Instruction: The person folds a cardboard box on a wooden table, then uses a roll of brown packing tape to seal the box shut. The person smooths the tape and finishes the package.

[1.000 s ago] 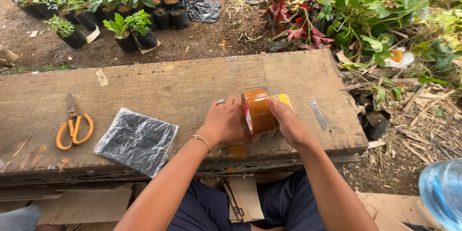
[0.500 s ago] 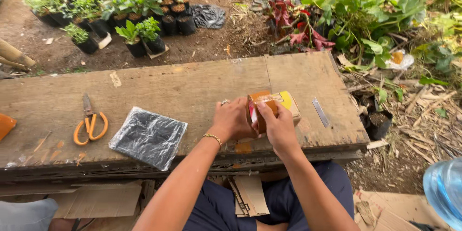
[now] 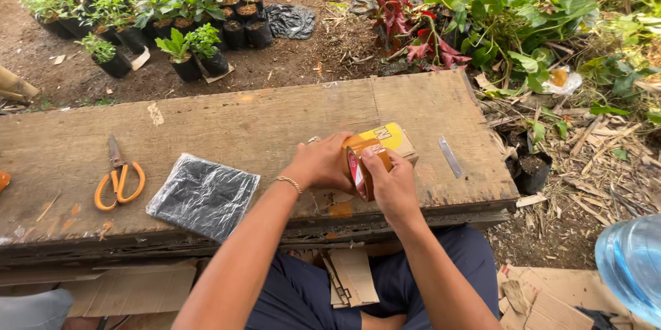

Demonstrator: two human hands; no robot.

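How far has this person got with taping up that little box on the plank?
Done: brown tape already covers part of the small box. In hand: the left hand steadies the box while the right hand holds the tape roll against it. Left: the yellow end is uncovered, the tape looks uncut, and the scissors lie untouched beside a black plastic bag.

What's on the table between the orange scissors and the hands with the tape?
A black plastic packet lies between the scissors and the left hand, seen from the head camera.

Blue water jug point(image 3: 632, 269) at 4 o'clock cut by frame edge. Small box point(image 3: 396, 141) mostly hidden behind both hands and tape roll point(image 3: 359, 165). Orange object point(image 3: 3, 180) at 9 o'clock cropped, unidentifiable.
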